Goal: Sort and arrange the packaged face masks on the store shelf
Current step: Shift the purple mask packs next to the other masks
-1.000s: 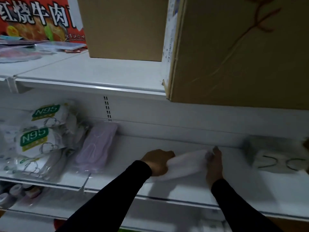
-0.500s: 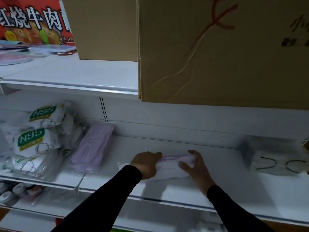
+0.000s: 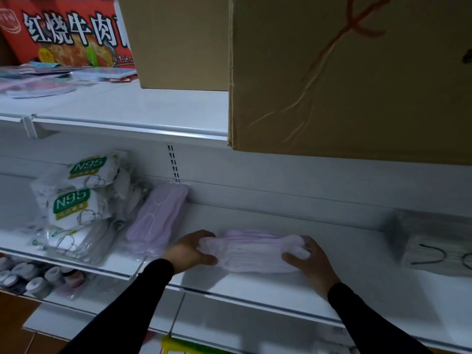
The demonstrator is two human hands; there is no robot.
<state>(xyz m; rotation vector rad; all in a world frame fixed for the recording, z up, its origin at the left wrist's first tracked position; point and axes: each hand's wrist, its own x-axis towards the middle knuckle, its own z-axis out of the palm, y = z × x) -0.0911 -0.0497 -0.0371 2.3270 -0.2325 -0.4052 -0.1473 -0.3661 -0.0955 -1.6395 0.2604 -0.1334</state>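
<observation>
A pale pink pack of face masks (image 3: pixel 251 252) lies flat on the white middle shelf (image 3: pixel 255 287). My left hand (image 3: pixel 190 251) grips its left end and my right hand (image 3: pixel 310 260) grips its right end. To the left, another lilac mask pack (image 3: pixel 157 217) leans against a pile of N95 mask packs (image 3: pixel 76 203). At the far right of the shelf sits a pale green mask pack (image 3: pixel 436 247) with dark ear loops.
Two large cardboard boxes (image 3: pixel 344 72) stand on the upper shelf (image 3: pixel 127 116), one overhanging its edge. A red food carton (image 3: pixel 63 34) and flat packets lie upper left. Small jars (image 3: pixel 30 274) fill the lower shelf at the left.
The pink pack has been laid flatter and straightened along the shelf. My right hand shifted from its far end to grip the right end, and the view swung slightly left.
</observation>
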